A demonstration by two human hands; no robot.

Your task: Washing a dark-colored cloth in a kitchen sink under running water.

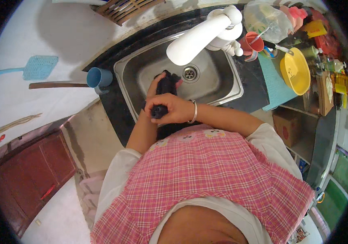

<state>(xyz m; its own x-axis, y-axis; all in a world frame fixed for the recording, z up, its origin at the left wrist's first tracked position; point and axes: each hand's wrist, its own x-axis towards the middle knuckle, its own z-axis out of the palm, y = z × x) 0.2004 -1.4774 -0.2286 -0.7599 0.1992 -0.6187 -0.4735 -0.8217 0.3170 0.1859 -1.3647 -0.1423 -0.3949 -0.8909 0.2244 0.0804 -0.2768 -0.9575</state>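
Note:
A bunched black cloth (166, 85) is held over the near left part of a stainless steel sink (149, 58). My left hand (153, 89) is partly hidden behind the cloth and my other hand, with fingers showing along both sides of the upper bunch. Nearer my body, my right hand (174, 108), with a bangle at the wrist, is curled around a black bunch (159, 111) that shows through the ring of thumb and fingers. My right hand crosses over the left wrist. Whether both bunches are one piece cannot be told. A white tap (192, 39) reaches over the sink.
A blue mug (97, 77) stands at the sink's left. To the right are a red cup (252, 42), a yellow basin (296, 71) on a teal mat (273, 82), a plastic bag (265, 18) and several bottles. A blue fly swatter (39, 67) hangs on the left wall.

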